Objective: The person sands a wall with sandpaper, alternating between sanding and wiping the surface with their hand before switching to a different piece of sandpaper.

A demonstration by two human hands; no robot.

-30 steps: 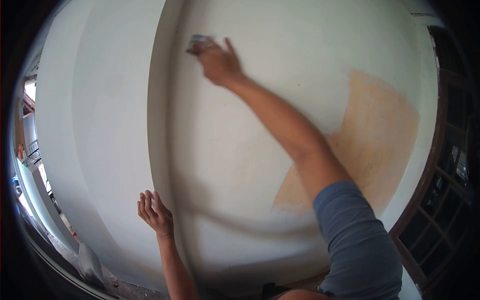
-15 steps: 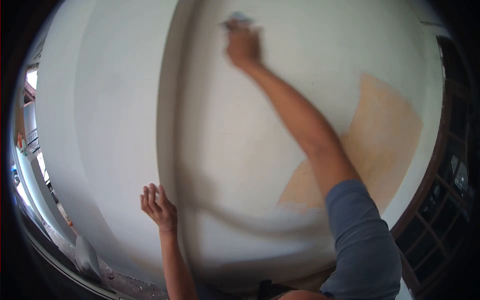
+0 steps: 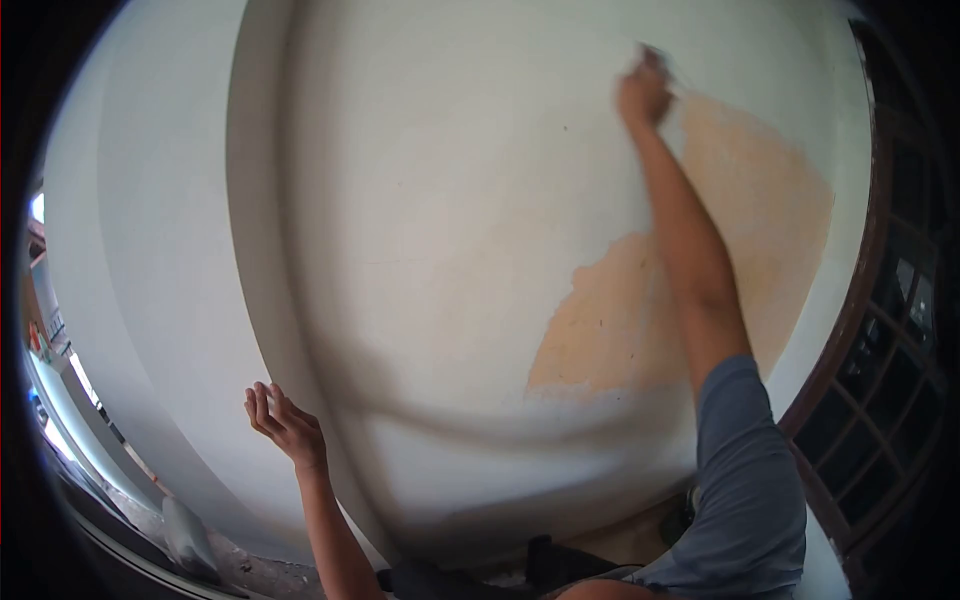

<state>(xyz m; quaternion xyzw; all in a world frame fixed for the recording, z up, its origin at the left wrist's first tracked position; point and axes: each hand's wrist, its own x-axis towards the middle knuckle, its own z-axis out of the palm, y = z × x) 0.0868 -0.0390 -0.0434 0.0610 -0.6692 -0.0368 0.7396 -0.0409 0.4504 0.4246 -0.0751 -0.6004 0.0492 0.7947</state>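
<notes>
High on the pale wall (image 3: 450, 210), my right hand (image 3: 644, 94) is closed around a small, grey, flat-looking thing (image 3: 655, 58), smeared by motion; I cannot tell its kind. Just right of and below that hand, a peach-coloured patch (image 3: 760, 190) with ragged edges shows on the wall. My right forearm crosses in front of part of the patch. Lower left, my left hand (image 3: 285, 425) is held up by the wall's projecting corner (image 3: 245, 270), its fingers loosely bent and nothing visible in them.
A dark-framed window or door with panes (image 3: 880, 400) stands at the right. Past the wall's left end, a grey sack-like object (image 3: 187, 540) sits on the rough ground (image 3: 260, 572). Dark clothing (image 3: 570, 565) shows at the bottom.
My right hand has swept rightward across the upper wall with the grey thing, now near the patch's top. The view has turned right, and my left hand's fingers are more bent.
</notes>
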